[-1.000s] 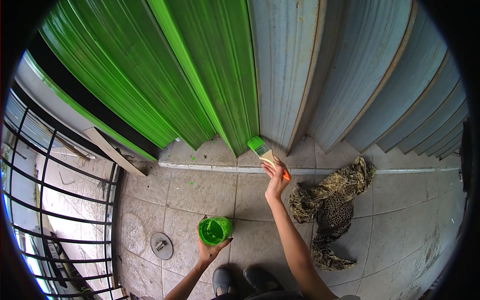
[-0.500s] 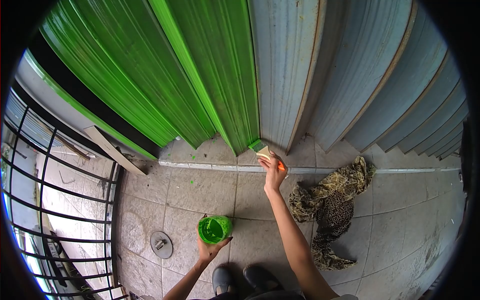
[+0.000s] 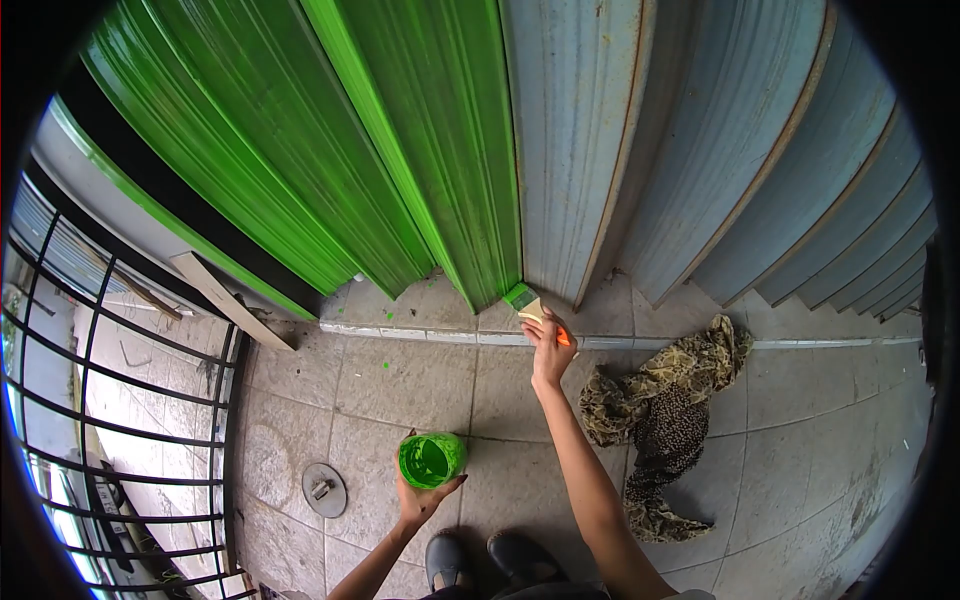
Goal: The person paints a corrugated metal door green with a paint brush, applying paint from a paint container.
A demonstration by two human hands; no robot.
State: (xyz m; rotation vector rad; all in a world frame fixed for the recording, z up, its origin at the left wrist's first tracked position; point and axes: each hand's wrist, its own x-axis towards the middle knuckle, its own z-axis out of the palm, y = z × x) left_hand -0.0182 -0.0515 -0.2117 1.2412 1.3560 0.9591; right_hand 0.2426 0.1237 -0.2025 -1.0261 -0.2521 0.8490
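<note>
In my right hand (image 3: 549,350) is a paintbrush (image 3: 530,306) with an orange-tipped handle. Its green-coated bristles meet the bottom edge of the folding metal door, where the green panel (image 3: 440,150) borders a bare grey-blue panel (image 3: 565,150). My left hand (image 3: 418,500) is wrapped round a paint container (image 3: 432,461), smeared green inside and out, and holds it above the tiled floor. Green paint covers the panels on the left; those on the right are grey-blue with rusty edges.
A crumpled patterned cloth (image 3: 668,425) lies on the floor to the right. A round metal plate (image 3: 324,490) is at the left, near a black grille (image 3: 150,440). A wooden strip (image 3: 235,302) leans by the door. My shoes (image 3: 520,555) are at the bottom.
The brush has shifted very slightly down and right along the panel's bottom edge, its handle a little more upright. The left hand and paint container have barely moved.
</note>
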